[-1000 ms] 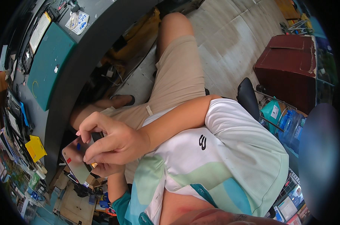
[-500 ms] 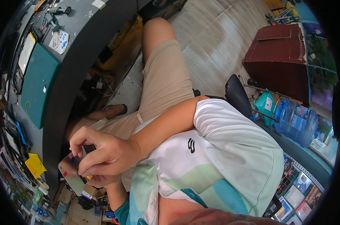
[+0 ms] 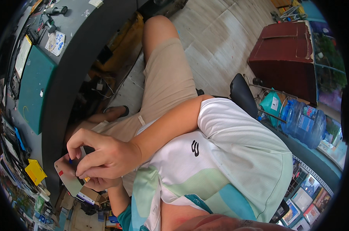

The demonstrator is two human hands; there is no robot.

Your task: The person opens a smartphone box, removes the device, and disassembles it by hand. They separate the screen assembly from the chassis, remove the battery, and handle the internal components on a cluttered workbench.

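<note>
- While the right hand (image 3: 109,154) is bent over from above, its fingers are curled and spread apart, with a gap showing between the upper bent finger and the lower one.
- Both visible fingertips of that hand lie right at a flat, shiny panel (image 3: 67,181); whether they pinch something small or only touch the surface, I cannot tell.
- Underneath, the left hand (image 3: 98,183) is closed on the panel's near end, its fingers bunched and partly hidden by the right hand.
- Held up off the bench (image 3: 75,17), the panel is tilted at the person's left side, just in front of the bench's dark rounded edge.
- Its face is mirror-like, with a small red mark (image 3: 60,173) near the outer edge; a blue spot (image 3: 71,161) shows close to the right hand's upper fingertip.
- A small orange-yellow bit (image 3: 87,179) shows between the two hands; its kind is too small to tell.
- Beyond the hands, a green mat (image 3: 37,92) lies on the bench, and a yellow piece (image 3: 36,172) sits to the left of the panel.
- Beige shorts (image 3: 166,73) cover the person's lap, ahead of the crossing right forearm.
</note>
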